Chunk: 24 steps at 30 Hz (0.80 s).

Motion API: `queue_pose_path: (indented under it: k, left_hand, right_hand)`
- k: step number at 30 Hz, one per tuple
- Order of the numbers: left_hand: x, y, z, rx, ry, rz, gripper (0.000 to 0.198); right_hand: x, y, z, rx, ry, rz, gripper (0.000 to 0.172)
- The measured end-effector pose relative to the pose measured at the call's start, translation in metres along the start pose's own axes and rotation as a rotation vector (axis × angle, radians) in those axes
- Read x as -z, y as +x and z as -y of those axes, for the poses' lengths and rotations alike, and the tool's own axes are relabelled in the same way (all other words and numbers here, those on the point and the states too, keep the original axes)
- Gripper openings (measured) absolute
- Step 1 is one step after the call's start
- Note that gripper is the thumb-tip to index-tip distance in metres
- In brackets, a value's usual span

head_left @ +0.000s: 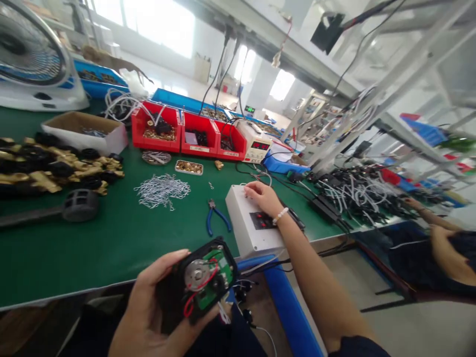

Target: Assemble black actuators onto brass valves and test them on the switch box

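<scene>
My left hand (148, 302) is wrapped around an open black plastic housing (210, 277) near the table's front edge. Inside it show a round silver motor, a green circuit board and red wires; white wires hang from its lower side. My right hand (262, 196) rests on the far end of a white control box (256, 238), fingertips drawn together on its top. What lies under those fingertips is hidden. Red displays (262, 220) glow on the box beside my wrist. Blue-handled cutting pliers (217, 218) lie on the green table left of the box.
Bent metal wire pieces (162, 191) lie in a pile near a tray of small brass parts (189, 167). Red bins (158, 126) and a power supply (255, 144) stand behind. Brass and black fittings (55, 166) cover the left; cables (353, 193) and another person's arm (446, 248) are right.
</scene>
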State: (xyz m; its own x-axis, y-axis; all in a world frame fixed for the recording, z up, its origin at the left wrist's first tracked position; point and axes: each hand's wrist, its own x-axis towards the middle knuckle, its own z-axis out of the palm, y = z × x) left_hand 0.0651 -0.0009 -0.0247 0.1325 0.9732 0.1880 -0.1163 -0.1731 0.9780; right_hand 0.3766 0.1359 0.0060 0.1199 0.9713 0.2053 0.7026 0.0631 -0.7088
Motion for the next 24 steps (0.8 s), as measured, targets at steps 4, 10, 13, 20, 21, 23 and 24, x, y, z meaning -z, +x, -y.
queue_pose_path:
  k: [4,10,13,20,21,23,24]
  left_hand:
    - [-0.007,0.001,-0.016,0.092,-0.112,0.034,0.056]
    - [-0.010,0.004,-0.024,0.240,-0.221,-0.068,0.060]
    - [-0.002,0.011,-0.022,0.163,-0.247,-0.135,0.058]
    - [0.026,0.034,-0.015,0.143,-0.393,-0.335,0.053]
    - [0.026,0.035,-0.015,0.156,-0.400,-0.320,0.053]
    - [0.025,0.034,-0.014,0.204,-0.434,-0.267,0.052]
    - [0.023,0.033,-0.014,0.236,-0.458,-0.233,0.051]
  right_hand:
    - [0.001,0.002,-0.002,0.001,0.030,0.002,0.034]
    - [0.002,0.002,0.003,-0.008,-0.009,-0.008,0.030]
    - [0.003,0.001,0.007,-0.024,-0.037,-0.012,0.026]
    - [0.002,0.002,0.009,-0.050,-0.066,-0.016,0.024]
    - [0.002,0.001,0.010,-0.052,-0.073,-0.017,0.024]
    - [0.002,0.001,0.010,-0.059,-0.096,-0.023,0.024]
    - [0.002,0.001,0.011,-0.064,-0.110,-0.026,0.025]
